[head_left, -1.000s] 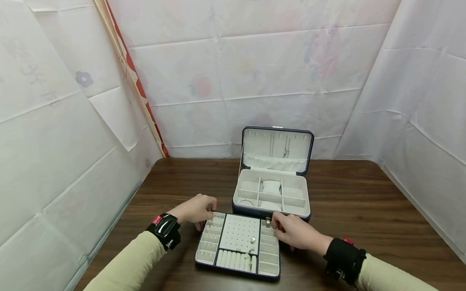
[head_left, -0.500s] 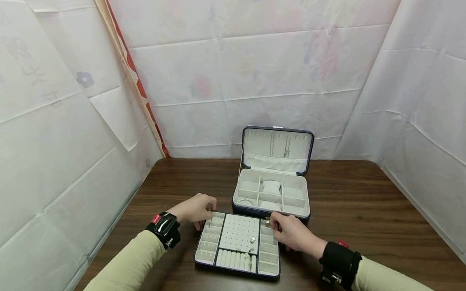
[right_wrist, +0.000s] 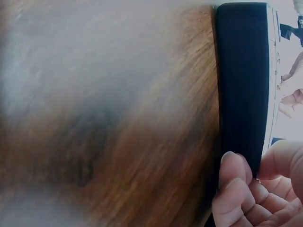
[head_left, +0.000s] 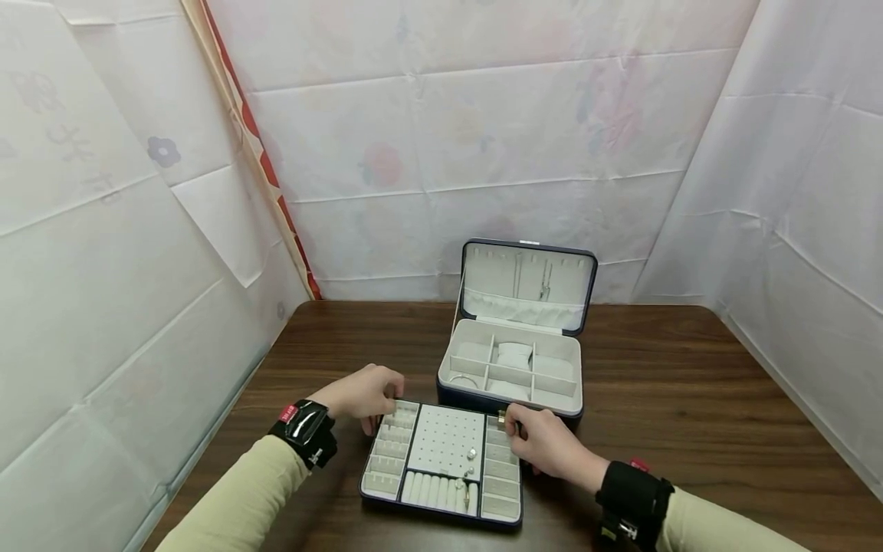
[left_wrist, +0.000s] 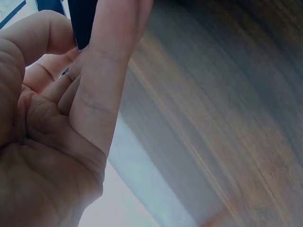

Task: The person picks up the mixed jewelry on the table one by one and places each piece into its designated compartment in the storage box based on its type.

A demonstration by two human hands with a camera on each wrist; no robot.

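Note:
A dark-blue jewelry tray (head_left: 448,437) with pale lining lies low in the head view, in front of an open jewelry box (head_left: 476,401). My left hand (head_left: 366,396) grips its far left corner; in the left wrist view the dark edge (left_wrist: 81,21) sits between thumb and fingers. At the far right corner my right hand (head_left: 548,441) pinches the tray, fingertips curled against the dark side wall (right_wrist: 244,90) in the right wrist view. Small earrings (head_left: 471,454) sit on the perforated panel, and a ring (head_left: 466,500) is in the ring rolls. A small gold-coloured piece (head_left: 501,418) shows beside the right fingers.
The box's raised lid (head_left: 530,280) holds thin necklaces (head_left: 546,282). Its compartments contain a white cushion (head_left: 514,355) and a bangle (head_left: 464,379). Wooden table (head_left: 655,399) surrounds everything; white sheeting (head_left: 441,153) hangs behind and at both sides.
The tray has shifted slightly left in the head view, both hands moving with it. The front of the box has also shifted slightly left.

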